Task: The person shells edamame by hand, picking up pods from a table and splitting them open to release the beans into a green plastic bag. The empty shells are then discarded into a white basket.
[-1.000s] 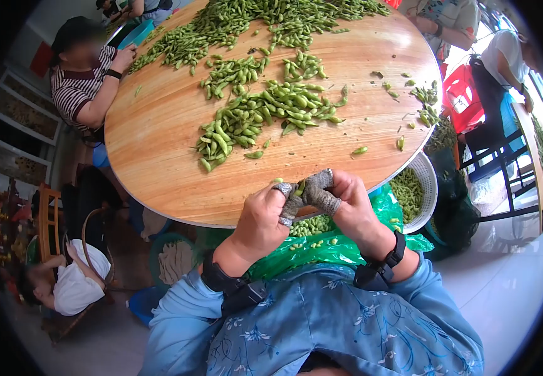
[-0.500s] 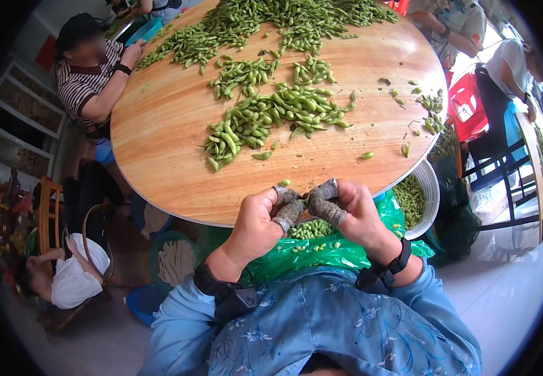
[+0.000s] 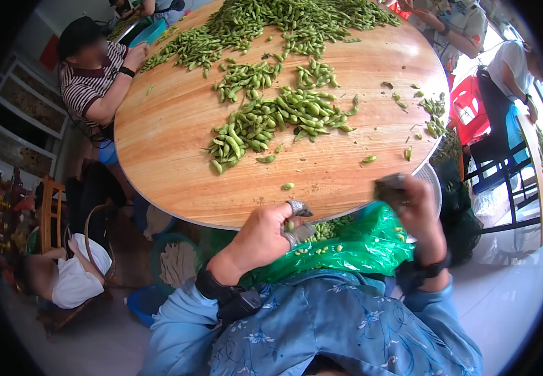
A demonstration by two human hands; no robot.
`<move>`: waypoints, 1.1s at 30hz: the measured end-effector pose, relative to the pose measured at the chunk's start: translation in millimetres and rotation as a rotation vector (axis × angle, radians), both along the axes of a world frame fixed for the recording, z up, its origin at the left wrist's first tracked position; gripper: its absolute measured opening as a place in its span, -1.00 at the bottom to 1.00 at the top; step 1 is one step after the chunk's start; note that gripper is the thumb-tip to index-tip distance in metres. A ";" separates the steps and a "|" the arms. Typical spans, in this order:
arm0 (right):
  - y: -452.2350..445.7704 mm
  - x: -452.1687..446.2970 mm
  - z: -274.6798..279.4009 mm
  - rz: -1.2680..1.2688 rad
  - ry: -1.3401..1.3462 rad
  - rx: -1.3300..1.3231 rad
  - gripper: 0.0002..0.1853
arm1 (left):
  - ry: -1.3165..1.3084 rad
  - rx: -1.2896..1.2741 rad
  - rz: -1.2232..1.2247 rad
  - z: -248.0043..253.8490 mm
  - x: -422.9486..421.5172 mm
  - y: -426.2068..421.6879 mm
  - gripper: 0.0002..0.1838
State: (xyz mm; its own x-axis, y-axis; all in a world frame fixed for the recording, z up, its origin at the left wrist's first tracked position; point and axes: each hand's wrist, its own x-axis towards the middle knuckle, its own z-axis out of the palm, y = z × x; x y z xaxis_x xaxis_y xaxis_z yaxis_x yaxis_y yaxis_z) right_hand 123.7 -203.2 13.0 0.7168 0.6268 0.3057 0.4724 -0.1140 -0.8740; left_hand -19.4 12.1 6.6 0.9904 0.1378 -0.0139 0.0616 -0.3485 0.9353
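Note:
My left hand (image 3: 260,235) is just off the table's near edge, with grey coverings on thumb and forefinger. Its fingers curl around a green edamame pod (image 3: 291,224), only partly visible. My right hand (image 3: 417,210), with similar coverings, is raised to the right near the white basket, smeared by motion; whether it holds anything cannot be made out. Below my hands, shelled green beans (image 3: 328,229) lie with a green plastic bag (image 3: 353,241). On the round wooden table (image 3: 171,150), a cluster of edamame pods (image 3: 284,116) lies in front of me, and a single pod (image 3: 288,186) rests near the edge.
A large heap of pods (image 3: 302,25) covers the table's far side. The white basket (image 3: 433,182) stands at the right rim. A person in a striped shirt (image 3: 89,88) sits at the left. Basins (image 3: 174,260) and a person in white (image 3: 77,276) are lower left.
My hands were together over the table edge and are now apart. My right hand has swung right toward the basket; my left has moved slightly down.

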 end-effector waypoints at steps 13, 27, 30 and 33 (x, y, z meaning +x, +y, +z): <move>2.6 2.4 -4.1 0.001 0.376 0.069 -0.82 | -0.050 0.859 0.280 -15.2 60.2 64.4 -0.86; 83.9 -31.5 -8.7 0.390 0.956 0.306 -0.81 | -0.213 -0.708 0.224 2.3 15.6 2.8 -0.84; 81.2 -32.5 -9.8 0.396 0.953 0.308 -0.80 | -0.185 -0.677 0.187 5.9 12.8 0.5 -0.83; 81.0 -33.9 -14.2 0.394 0.912 0.308 -0.76 | -0.149 -0.771 0.163 3.5 11.3 0.4 -0.81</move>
State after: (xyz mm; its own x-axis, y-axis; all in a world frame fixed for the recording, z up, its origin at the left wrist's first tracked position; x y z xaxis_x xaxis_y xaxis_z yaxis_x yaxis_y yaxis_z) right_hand 89.8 -122.2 -1.1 0.5173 0.8534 -0.0634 -0.4273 0.1934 -0.8832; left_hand -8.0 12.5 10.1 0.9575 0.2865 -0.0336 -0.0883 0.4020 0.9114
